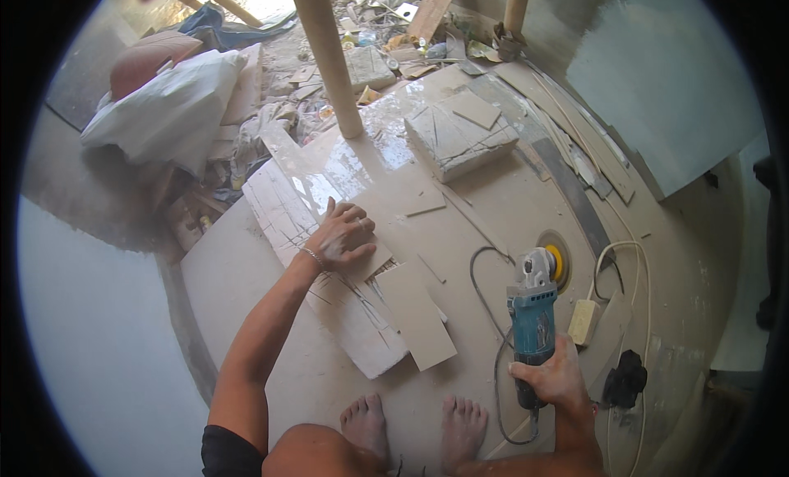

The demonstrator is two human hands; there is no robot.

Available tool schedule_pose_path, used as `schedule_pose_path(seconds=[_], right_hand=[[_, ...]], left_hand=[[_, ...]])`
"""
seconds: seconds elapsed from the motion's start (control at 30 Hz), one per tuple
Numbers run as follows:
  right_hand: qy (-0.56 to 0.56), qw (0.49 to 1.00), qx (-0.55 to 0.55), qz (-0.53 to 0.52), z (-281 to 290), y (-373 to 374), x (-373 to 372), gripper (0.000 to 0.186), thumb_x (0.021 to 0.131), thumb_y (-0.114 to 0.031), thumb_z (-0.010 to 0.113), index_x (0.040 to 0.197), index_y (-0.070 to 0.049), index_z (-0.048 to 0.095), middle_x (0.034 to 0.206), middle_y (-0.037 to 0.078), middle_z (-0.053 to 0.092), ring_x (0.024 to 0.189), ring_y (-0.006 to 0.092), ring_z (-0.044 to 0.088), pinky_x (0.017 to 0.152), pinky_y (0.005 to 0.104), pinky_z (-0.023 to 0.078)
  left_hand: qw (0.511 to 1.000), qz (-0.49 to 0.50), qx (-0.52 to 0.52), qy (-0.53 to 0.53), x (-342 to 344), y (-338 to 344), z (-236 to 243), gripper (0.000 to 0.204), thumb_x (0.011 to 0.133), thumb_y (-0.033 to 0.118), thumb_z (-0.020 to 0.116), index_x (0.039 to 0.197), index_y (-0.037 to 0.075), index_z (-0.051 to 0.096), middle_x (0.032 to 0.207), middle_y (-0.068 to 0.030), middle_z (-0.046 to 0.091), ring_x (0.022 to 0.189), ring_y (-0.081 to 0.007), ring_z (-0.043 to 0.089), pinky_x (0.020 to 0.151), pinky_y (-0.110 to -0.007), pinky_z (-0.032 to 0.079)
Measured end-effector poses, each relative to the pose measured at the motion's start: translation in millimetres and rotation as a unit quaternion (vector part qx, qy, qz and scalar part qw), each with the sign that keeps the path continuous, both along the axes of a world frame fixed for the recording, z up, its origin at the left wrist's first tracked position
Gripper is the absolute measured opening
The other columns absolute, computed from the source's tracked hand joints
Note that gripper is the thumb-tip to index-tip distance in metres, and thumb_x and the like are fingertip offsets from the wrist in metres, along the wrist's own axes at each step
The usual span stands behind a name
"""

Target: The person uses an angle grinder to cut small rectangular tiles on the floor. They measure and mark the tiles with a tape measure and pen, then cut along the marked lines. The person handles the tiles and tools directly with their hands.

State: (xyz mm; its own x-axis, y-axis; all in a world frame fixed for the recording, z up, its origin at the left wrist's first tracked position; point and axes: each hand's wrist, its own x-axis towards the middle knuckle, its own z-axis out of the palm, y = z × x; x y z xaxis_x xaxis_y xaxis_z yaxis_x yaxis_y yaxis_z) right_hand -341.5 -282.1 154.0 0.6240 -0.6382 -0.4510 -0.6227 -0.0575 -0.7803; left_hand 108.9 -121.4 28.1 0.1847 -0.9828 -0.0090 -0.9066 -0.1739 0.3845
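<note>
My right hand (552,370) is wrapped round the body of a teal angle grinder (532,319). Its grey head carries a round disc with a yellow centre (560,263), pointing away from me near the floor. My left hand (343,237), with a bracelet at the wrist, presses on a small beige tile piece (371,265), its fingers bent over it. That piece rests on a long white block (362,333) scored with dark cut lines. Beside it, a larger rectangular tile piece (416,317) lies partly over the block's right edge.
Ahead sits another scored block (460,136) with a tile offcut (477,109) on top. A wooden pole (327,62) stands beyond my left hand. Rubble (362,66) and a white sack (164,107) lie farther off. Cables and a power strip (584,322) are right of the grinder; my bare feet (366,424) are close.
</note>
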Motion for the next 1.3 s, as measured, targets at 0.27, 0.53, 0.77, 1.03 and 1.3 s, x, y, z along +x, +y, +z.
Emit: schedule_pose_path(seconds=[0.27,0.53,0.77,1.03,1.3], right_hand=[[0.005,1.000,0.024,-0.008,0.9,1.0,5.5,0.039,0.070,-0.017,0.087,0.101,-0.001,0.068,0.083,0.008,0.072,0.074,0.0169,0.069,0.076,0.0356,0.060],[0.008,1.000,0.011,-0.010,3.7,0.9,13.4,0.040,0.070,-0.018,0.086,0.101,-0.001,0.068,0.082,0.009,0.071,0.074,0.0176,0.069,0.075,0.0364,0.060],[0.009,0.999,0.010,-0.037,3.7,13.8,6.8,0.038,0.069,-0.018,0.087,0.097,0.000,0.069,0.083,0.010,0.073,0.074,0.0180,0.070,0.076,0.0367,0.060],[0.005,1.000,0.016,-0.017,8.2,24.2,0.0,0.044,0.069,-0.019,0.086,0.105,0.001,0.068,0.086,0.011,0.073,0.077,0.0188,0.071,0.079,0.0374,0.060],[-0.012,1.000,-0.019,0.011,0.7,17.0,2.1,0.046,0.067,-0.023,0.086,0.103,0.001,0.067,0.086,0.015,0.072,0.080,0.0260,0.072,0.081,0.0413,0.060]], left_hand=[[0.997,-0.048,-0.021,-0.064,7.4,43.1,3.1,0.048,0.089,0.042,0.076,0.120,0.006,0.071,0.120,-0.0150,0.066,0.124,-0.0339,0.060,0.128,-0.067,0.024],[0.932,0.270,0.164,0.175,-213.8,65.1,48.6,0.088,0.084,0.055,0.086,0.131,-0.012,0.053,0.122,-0.0286,0.063,0.104,-0.0429,0.068,0.091,-0.051,0.057],[0.536,0.506,0.137,0.662,-257.7,64.4,19.9,0.076,0.089,0.040,0.092,0.127,-0.012,0.051,0.104,-0.0180,0.070,0.099,-0.0257,0.076,0.080,-0.034,0.063],[0.529,0.494,0.015,0.690,-242.1,56.5,61.2,0.030,0.102,0.024,0.077,0.115,-0.001,0.066,0.106,-0.0093,0.070,0.094,-0.0206,0.070,0.085,-0.039,0.062],[0.481,0.470,-0.105,0.732,-183.4,47.0,124.3,0.025,0.104,0.016,0.072,0.113,-0.004,0.061,0.098,-0.0097,0.065,0.087,-0.0211,0.066,0.080,-0.037,0.059]])
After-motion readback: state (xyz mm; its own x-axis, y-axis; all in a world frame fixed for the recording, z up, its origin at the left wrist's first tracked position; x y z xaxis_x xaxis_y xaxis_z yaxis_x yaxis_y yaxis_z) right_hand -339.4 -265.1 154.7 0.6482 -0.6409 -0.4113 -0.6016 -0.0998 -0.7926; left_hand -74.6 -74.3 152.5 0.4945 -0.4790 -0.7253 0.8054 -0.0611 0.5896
